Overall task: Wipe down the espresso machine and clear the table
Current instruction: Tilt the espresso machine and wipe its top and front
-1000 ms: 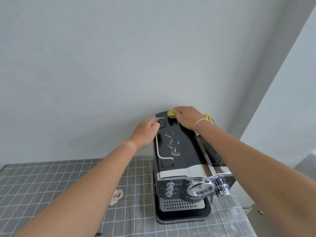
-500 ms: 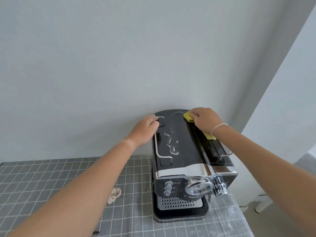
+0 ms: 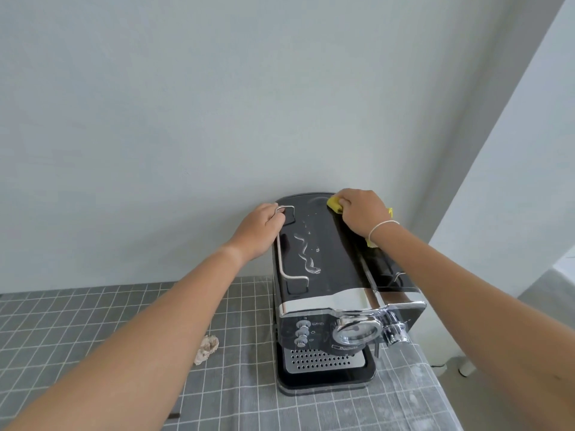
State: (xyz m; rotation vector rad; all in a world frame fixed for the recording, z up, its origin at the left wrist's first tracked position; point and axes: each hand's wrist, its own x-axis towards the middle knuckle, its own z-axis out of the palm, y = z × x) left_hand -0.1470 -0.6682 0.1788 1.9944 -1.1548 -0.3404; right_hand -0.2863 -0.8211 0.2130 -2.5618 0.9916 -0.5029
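Mostly hidden, yellow cloth [image 3: 335, 204] under right hand's [image 3: 361, 213] grip; left hand [image 3: 259, 230] clutches rail [image 3: 284, 244].

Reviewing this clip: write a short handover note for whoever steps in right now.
Left hand grips the wire rail at the espresso machine top's left edge. Right hand presses the yellow cloth on the back right of the top. Liquid streaks remain mid-top: not yet wiped. A crumpled scrap lies on the table, not yet cleared.
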